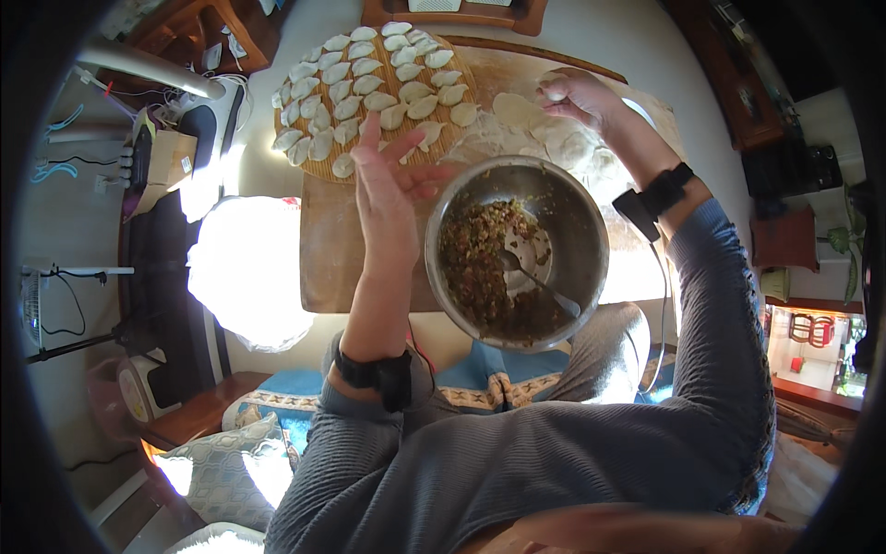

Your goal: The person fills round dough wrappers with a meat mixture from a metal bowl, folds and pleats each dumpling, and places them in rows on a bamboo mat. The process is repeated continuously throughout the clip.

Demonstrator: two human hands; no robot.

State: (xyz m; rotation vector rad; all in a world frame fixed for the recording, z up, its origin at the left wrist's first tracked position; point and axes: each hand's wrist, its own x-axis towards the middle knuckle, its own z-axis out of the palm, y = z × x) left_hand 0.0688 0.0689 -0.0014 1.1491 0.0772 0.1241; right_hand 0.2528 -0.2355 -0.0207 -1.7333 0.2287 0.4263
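My left hand (394,170) is raised with fingers spread over the near right edge of a round slatted tray (387,59) that bears several rows of folded dumplings (367,84); nothing shows in its grasp. At the upper right, my right hand (569,95) has its fingers curled around a small pale piece, apparently dough, mostly hidden by them. Beside that hand lie flat round dough wrappers (516,111) on the floured board. A steel bowl (602,253) near my lap holds chopped filling (471,256), with a metal spoon (543,285) resting inside.
The wooden board (332,242) extends under the tray and bowl. A bright white plastic bag (246,270) stands at its left edge. A cable hangs from the black band (654,197) on my right wrist. Wooden furniture (464,15) stands beyond the board.
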